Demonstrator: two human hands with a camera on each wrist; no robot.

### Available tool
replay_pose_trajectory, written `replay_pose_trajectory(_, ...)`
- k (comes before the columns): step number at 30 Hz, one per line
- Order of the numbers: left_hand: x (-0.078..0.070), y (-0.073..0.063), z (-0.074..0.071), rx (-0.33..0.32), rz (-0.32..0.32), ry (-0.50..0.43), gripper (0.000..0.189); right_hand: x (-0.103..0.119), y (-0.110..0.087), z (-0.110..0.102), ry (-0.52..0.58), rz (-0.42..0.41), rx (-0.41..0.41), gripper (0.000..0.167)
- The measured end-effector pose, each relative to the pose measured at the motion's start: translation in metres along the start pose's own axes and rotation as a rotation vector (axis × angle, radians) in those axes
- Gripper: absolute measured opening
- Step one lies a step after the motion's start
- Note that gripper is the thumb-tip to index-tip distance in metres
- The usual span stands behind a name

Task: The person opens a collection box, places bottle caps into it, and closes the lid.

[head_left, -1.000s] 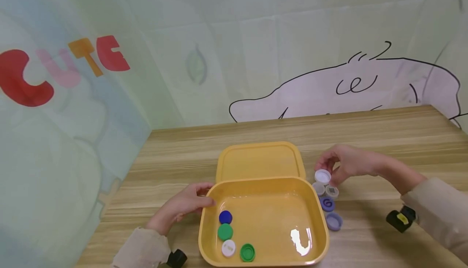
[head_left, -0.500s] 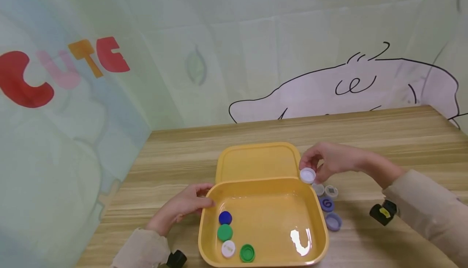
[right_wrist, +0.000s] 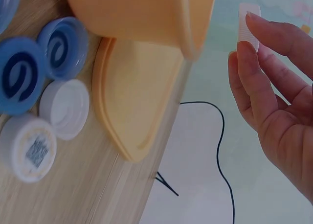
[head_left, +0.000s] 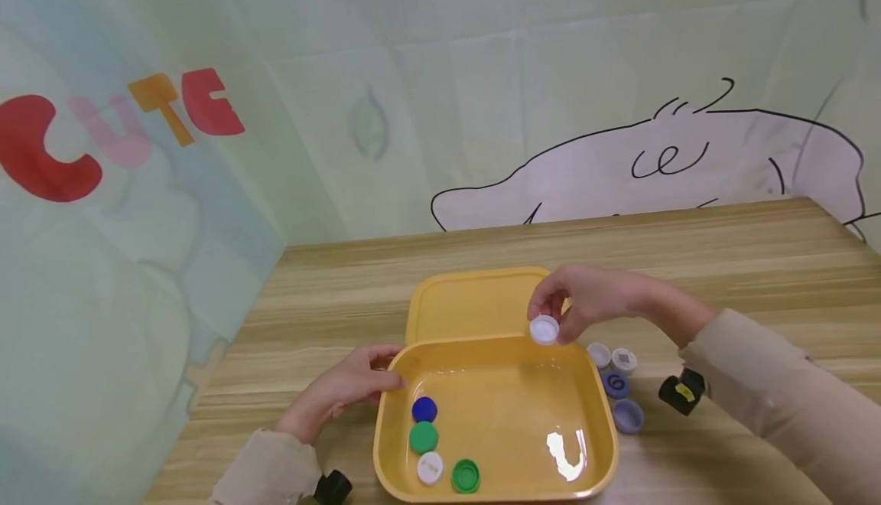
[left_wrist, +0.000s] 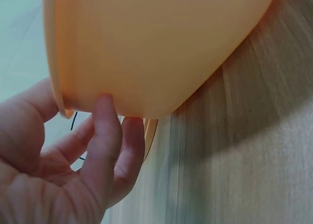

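Note:
My right hand (head_left: 585,298) pinches a white bottle cap (head_left: 544,330) between thumb and fingertips, over the back rim of a yellow-orange plastic box (head_left: 495,494). In the right wrist view the same cap (right_wrist: 248,26) shows its ridged side. My left hand (head_left: 358,379) grips the box's left rim, thumb at the edge; in the left wrist view its fingers (left_wrist: 105,126) press the outer wall. Inside the box, toward the left, lie a dark blue cap (head_left: 424,409), a green cap (head_left: 423,438), a white cap (head_left: 430,468) and an upturned green cap (head_left: 466,477).
Several caps lie right of the box, among them a white one with a square code (right_wrist: 36,153), an open white one (right_wrist: 64,109) and a blue one with a dark swirl (right_wrist: 19,76). A yellow-orange lid (head_left: 475,306) lies behind the box on the wooden table (head_left: 330,283).
My right hand has lifted the white cap from beside the other caps and carried it left to above the box's back rim. The left hand and the box have stayed put.

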State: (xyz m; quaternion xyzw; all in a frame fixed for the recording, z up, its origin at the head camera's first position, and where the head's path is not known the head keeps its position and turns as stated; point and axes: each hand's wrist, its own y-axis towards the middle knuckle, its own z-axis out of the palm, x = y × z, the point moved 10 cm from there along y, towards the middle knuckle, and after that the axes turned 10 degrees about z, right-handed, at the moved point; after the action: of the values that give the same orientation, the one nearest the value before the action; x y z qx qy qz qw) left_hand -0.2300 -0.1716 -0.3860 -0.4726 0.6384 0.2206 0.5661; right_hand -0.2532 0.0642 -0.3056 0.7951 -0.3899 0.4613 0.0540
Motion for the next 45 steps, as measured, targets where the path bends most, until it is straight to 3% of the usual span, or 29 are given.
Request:
replay_pose_trajectory(14, -0.001, 0.001, 0.000, 0.011, 0.010, 0.005, 0.048, 0.017, 0.020, 0.015, 0.013, -0.011, 0.042, 0.028)
replay_pose_trajectory(28, -0.004, 0.000, 0.002, 0.015, 0.011, -0.005, 0.047, 0.040, 0.037, 0.030, 0.011, -0.080, 0.081, 0.026)
replay_pose_trajectory(37, -0.003, 0.000, 0.001, 0.013, 0.016, -0.018, 0.049, 0.056, 0.050, 0.047, 0.031, -0.134, 0.117, 0.026)
replay_pose_trajectory(45, -0.004, 0.000, 0.002, 0.018, 0.019, -0.019, 0.049, 0.060, 0.058, 0.064, 0.052, -0.135, 0.163, 0.025)
